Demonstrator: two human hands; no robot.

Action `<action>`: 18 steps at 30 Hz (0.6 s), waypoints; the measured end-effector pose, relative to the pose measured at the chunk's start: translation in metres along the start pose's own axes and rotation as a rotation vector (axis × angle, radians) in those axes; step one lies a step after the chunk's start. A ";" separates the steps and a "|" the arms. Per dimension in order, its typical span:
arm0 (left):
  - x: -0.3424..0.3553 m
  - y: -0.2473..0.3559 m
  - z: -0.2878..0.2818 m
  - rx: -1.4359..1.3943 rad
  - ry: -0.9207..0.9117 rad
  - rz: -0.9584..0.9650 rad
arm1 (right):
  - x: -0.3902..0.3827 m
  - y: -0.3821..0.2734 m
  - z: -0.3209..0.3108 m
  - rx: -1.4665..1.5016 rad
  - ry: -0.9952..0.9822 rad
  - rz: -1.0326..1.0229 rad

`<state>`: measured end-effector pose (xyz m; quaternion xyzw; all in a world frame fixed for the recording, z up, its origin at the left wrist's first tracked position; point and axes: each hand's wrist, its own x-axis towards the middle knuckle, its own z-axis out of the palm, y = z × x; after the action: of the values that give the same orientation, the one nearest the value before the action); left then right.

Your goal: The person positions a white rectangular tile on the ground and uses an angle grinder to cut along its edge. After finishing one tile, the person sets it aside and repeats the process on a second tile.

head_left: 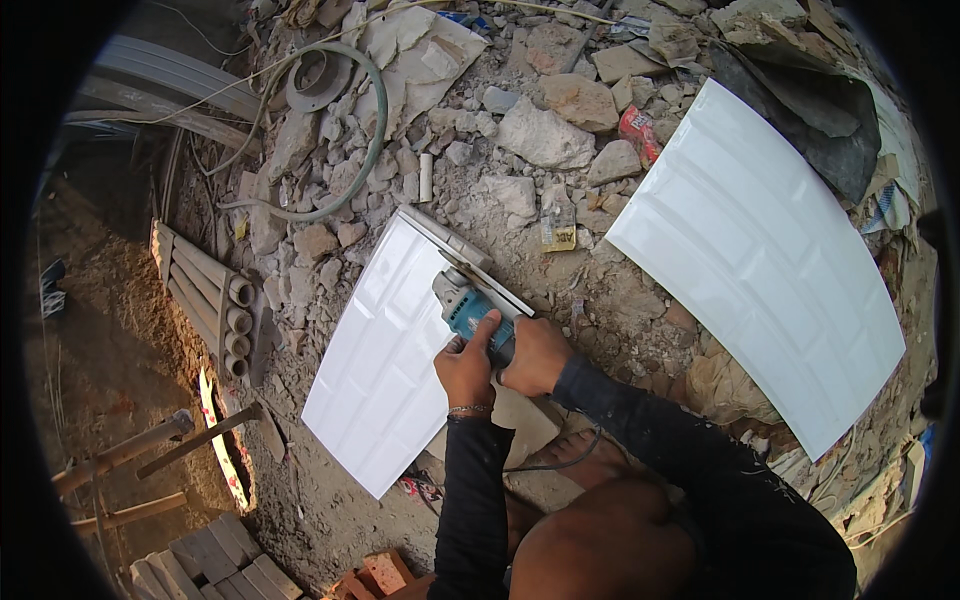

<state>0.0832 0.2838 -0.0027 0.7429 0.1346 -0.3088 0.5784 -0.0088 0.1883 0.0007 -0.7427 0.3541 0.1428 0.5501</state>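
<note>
A white glossy tile (380, 350) lies on rubble-strewn ground in the middle of the head view. On its right edge sits a blue and grey angle grinder (463, 298), its head beside a narrow strip (455, 245) along the tile's far right edge. My left hand (466, 366) grips the grinder's body from the left. My right hand (536, 354) holds its rear from the right. Both forearms wear dark sleeves. A black cord (560, 462) runs back below my hands.
A second, larger white tile (760, 250) lies to the right. Broken stones and rubble (545, 130) fill the far ground, with a grey hose (372, 150). Grey pipes (205, 300) lie at the left, wooden handles (150, 450) lower left, bricks (380, 575) at the bottom.
</note>
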 end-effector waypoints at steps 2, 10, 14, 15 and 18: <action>-0.001 -0.001 0.001 -0.005 0.002 0.002 | -0.001 0.000 -0.001 -0.002 -0.014 0.010; -0.005 -0.002 0.002 -0.029 0.001 -0.008 | -0.003 0.003 -0.002 -0.001 -0.010 -0.012; -0.007 -0.004 0.002 -0.003 0.008 0.005 | -0.003 0.007 0.001 0.013 0.002 -0.020; -0.007 -0.004 0.002 0.003 0.008 0.004 | -0.003 0.008 0.002 0.009 0.017 -0.029; -0.008 -0.004 0.002 0.005 0.009 -0.007 | -0.004 0.010 0.003 0.004 0.028 -0.037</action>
<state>0.0740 0.2840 -0.0016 0.7451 0.1389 -0.3080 0.5750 -0.0175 0.1914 -0.0055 -0.7498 0.3486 0.1214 0.5492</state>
